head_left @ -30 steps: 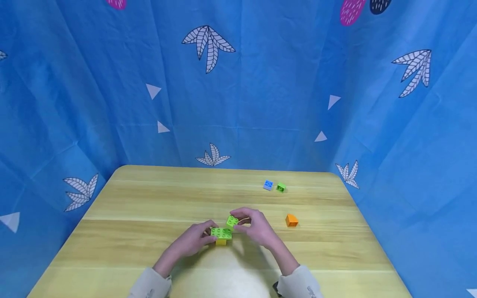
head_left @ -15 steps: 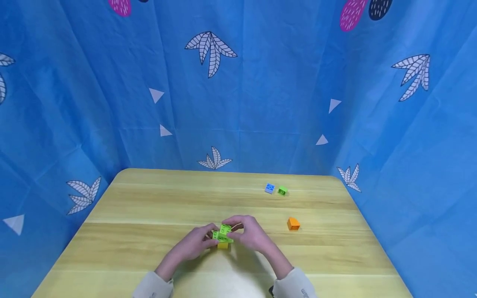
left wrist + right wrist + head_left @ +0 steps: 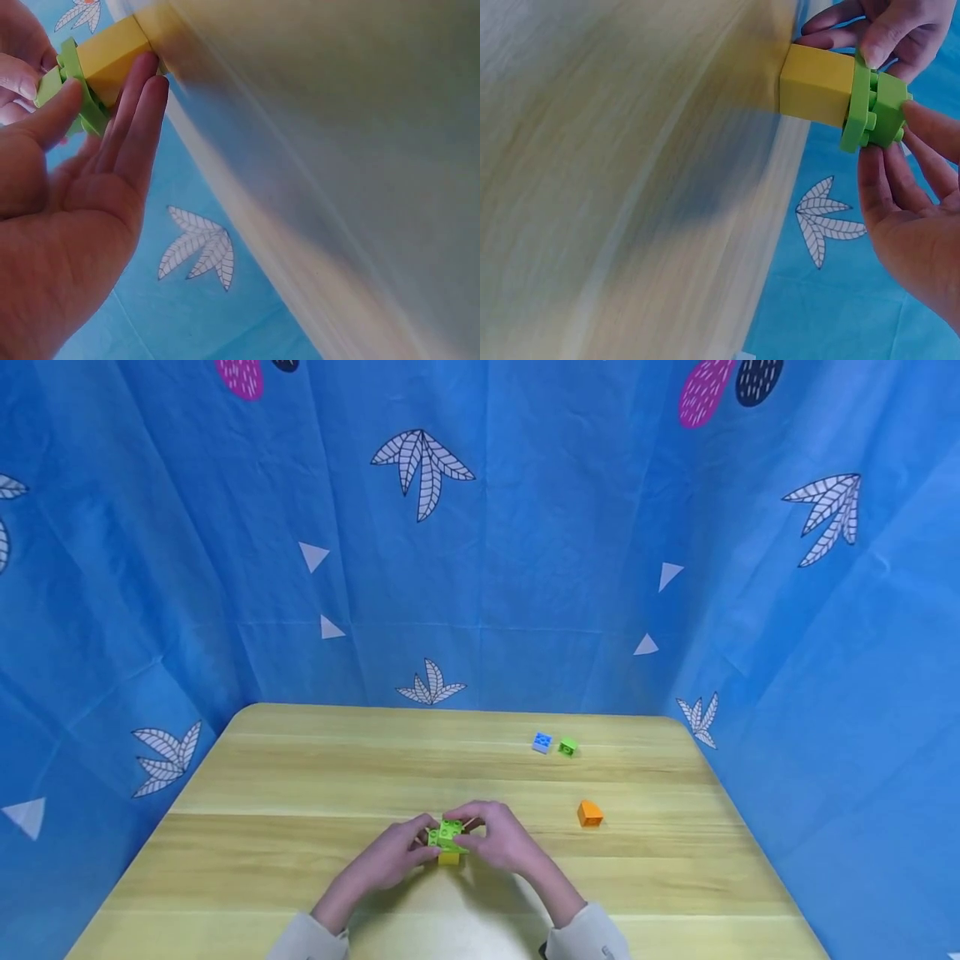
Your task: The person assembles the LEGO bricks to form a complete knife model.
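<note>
A yellow block (image 3: 816,84) stands on the table and carries a wide, flat green brick (image 3: 857,112). On top of that one lies a smaller light green brick (image 3: 889,110) with studs. My left hand (image 3: 393,854) pinches the flat brick's left end between thumb and fingers, some fingers reaching along the yellow block. My right hand (image 3: 498,837) holds the small brick by thumb and fingertips. Both wrist views show the two green bricks against each other; whether the studs are fully pressed in, I cannot tell.
An orange brick (image 3: 590,814) with a curved side lies right of my hands on the wooden table (image 3: 300,777). Farther back, a blue brick (image 3: 542,742) and a small green brick (image 3: 567,747) lie close together. A blue patterned cloth (image 3: 480,568) hangs behind the table.
My right hand has moved left and down, bringing the small light green brick from beside the flat green brick onto its top. The left hand keeps its grip. The view has tilted slightly.
</note>
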Tool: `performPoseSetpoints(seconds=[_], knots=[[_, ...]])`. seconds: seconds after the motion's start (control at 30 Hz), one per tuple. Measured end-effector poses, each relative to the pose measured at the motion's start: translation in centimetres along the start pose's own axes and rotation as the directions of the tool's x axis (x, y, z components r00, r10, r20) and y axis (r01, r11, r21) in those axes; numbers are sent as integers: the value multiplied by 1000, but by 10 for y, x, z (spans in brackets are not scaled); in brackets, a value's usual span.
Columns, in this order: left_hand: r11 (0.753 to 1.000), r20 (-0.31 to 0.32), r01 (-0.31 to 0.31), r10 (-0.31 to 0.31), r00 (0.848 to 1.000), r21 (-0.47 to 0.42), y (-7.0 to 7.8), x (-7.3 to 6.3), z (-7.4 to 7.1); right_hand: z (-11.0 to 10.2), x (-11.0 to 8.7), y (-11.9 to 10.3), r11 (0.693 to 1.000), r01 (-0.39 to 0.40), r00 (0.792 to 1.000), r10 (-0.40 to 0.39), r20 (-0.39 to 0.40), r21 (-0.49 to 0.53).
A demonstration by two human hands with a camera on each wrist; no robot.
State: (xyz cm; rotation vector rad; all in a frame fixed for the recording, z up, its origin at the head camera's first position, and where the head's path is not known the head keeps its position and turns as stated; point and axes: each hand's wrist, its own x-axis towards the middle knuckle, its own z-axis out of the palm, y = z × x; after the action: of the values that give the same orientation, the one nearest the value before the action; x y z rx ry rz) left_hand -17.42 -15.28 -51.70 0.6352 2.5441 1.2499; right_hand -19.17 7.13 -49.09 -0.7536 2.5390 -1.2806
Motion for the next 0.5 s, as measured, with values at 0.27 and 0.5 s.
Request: performPoseSetpoints(seconds=[0.27, 0.5], knots=[[999, 37, -32, 34, 999, -34, -4, -4, -4, 2, -2, 2, 999, 19, 1000, -19, 12, 26], [998, 32, -54, 54, 998, -14, -2, -2, -7, 1, -3, 3, 999, 36, 999, -37, 19, 26]])
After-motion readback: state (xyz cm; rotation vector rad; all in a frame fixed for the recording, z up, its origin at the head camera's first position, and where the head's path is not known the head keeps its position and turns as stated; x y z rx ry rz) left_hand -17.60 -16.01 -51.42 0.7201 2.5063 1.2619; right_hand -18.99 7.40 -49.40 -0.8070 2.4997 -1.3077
